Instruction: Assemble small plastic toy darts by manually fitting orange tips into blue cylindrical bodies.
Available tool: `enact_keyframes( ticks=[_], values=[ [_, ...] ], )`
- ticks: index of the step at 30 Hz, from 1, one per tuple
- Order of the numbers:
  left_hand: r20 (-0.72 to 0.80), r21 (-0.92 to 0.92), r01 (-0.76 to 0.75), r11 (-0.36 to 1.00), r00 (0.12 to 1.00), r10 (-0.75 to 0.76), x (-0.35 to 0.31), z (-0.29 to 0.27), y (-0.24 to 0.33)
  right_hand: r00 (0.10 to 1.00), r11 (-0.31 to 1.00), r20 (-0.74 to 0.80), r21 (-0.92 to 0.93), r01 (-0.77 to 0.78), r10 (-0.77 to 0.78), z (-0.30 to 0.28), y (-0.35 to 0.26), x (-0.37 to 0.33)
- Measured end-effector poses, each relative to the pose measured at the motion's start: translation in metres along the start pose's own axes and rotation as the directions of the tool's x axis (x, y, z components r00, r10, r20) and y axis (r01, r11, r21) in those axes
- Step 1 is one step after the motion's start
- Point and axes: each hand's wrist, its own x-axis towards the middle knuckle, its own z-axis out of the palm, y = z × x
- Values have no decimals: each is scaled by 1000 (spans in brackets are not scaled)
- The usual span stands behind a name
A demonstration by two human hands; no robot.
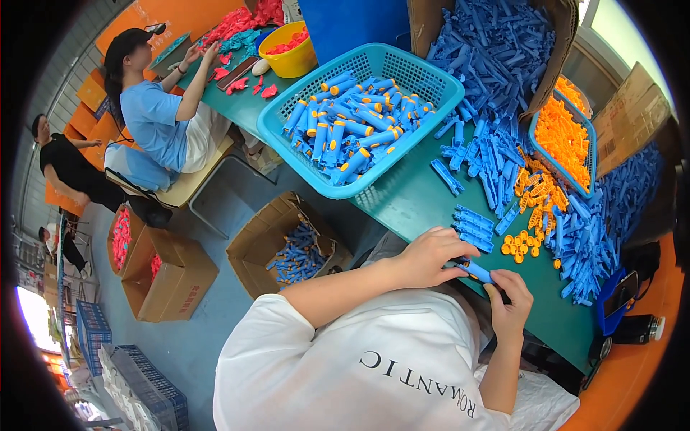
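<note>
My left hand (435, 257) and my right hand (511, 296) meet near the table's front edge. Between them is a blue plastic tube-shaped part (477, 271), pinched at one end by each hand. A dark spot shows by the left fingertips; what it is I cannot make out. Just beyond the hands, several blue half shells (473, 228) lie side by side. Small round orange caps (521, 246) sit to their right, with orange clip-like pieces (539, 189) farther back. Loose blue shells (496, 172) spread behind.
A turquoise basket (346, 191) of blue-and-orange tubes stands on the green table (402, 208). A tipped carton (564, 54) spills blue shells; a crate (594, 147) holds orange pieces. An open carton (248, 248) is on the floor. A co-worker (154, 104) handles pink pieces beyond.
</note>
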Motion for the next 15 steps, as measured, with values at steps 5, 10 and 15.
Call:
enact_keyframes(
  ticks=[5,10,15],
  values=[
    [8,-21,35,999,999,-35,-1,3,5,987,985,-16,-67,158,-160,-1,1,-3],
    [77,-53,17,998,997,-13,8,-5,1,990,988,37,-74,138,-135,-6,2,3],
    [5,-76,-6,997,1000,6,7,-14,1,996,993,59,-87,79,-74,-4,3,10]
  ],
)
